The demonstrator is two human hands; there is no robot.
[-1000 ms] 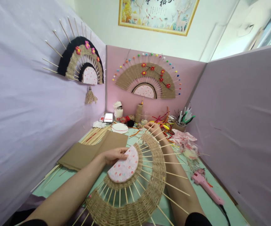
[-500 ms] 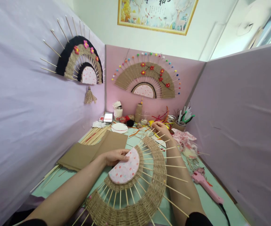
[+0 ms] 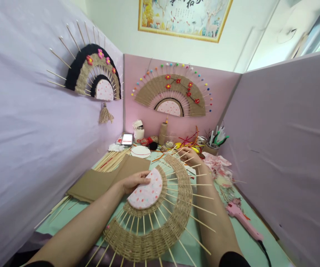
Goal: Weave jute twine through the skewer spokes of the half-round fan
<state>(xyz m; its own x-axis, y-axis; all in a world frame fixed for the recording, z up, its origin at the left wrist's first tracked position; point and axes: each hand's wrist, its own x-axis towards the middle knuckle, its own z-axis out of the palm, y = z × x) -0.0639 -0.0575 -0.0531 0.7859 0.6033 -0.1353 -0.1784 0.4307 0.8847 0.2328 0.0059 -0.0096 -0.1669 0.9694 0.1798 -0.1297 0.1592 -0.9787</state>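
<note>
A half-round woven fan (image 3: 149, 243) of tan twine on thin wooden sticks is held out over the table, tilted with its straight side to the upper left. My left hand (image 3: 136, 181) grips its pink, dotted fabric centre (image 3: 146, 191), thumb on top and the other fingers mostly underneath. At the fan's far end, my right hand (image 3: 190, 155) has its fingers curled together by the tips of the outer sticks and seems to pinch one. Some sticks pass in front of that hand, so the exact contact is partly hidden.
Brown cardboard (image 3: 93, 183) and a bundle of sticks (image 3: 111, 159) lie left. A pink glue gun (image 3: 245, 220) with a black cord rests right, near crumpled fabric (image 3: 217, 161). A twine cone (image 3: 163, 133) stands behind. Finished fans (image 3: 146, 91) hang on the partitions.
The woven fan has shifted up and slightly left, turning a little, with my left hand moving along. My right hand has dropped slightly at the stick tips.
</note>
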